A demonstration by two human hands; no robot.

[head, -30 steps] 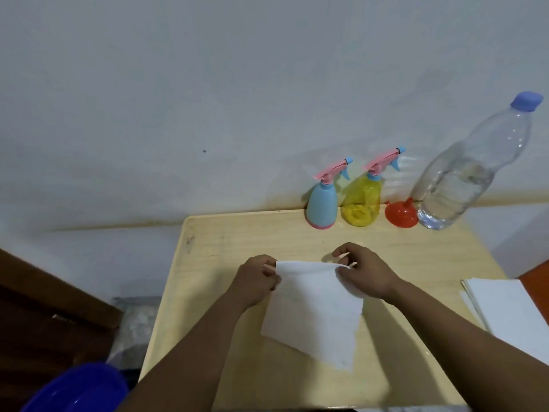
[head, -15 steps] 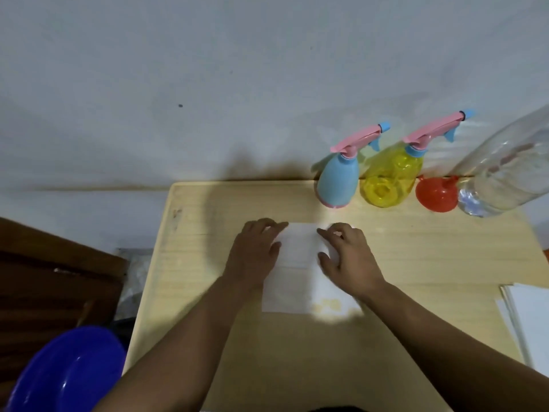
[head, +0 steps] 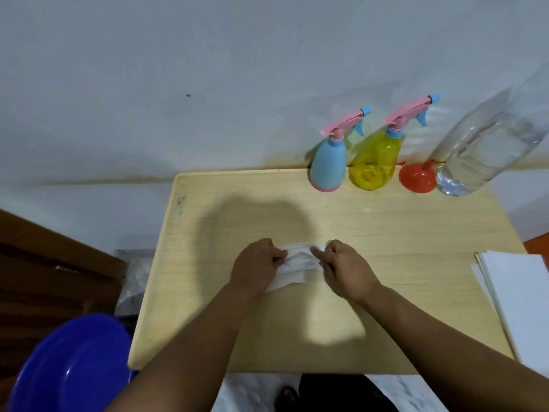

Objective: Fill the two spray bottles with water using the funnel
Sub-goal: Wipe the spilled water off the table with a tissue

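Left hand [head: 259, 264] and right hand [head: 344, 267]: both pinch the ends of a bunched white tissue [head: 297, 266] at mid-table [head: 386, 233]; fingers curled round it. Neither holds task items. The 2 spray bottles, blue [head: 328, 165] and yellow [head: 375, 163], stand upright at the far edge against the wall, caps on, beyond and right of the hands. Orange funnel [head: 417, 181] lies mouth-forward beside them; clear water bottle [head: 481, 153] right of it. Judgement: right hand is nearer; reach goes forward-right. Filling not yet begun.
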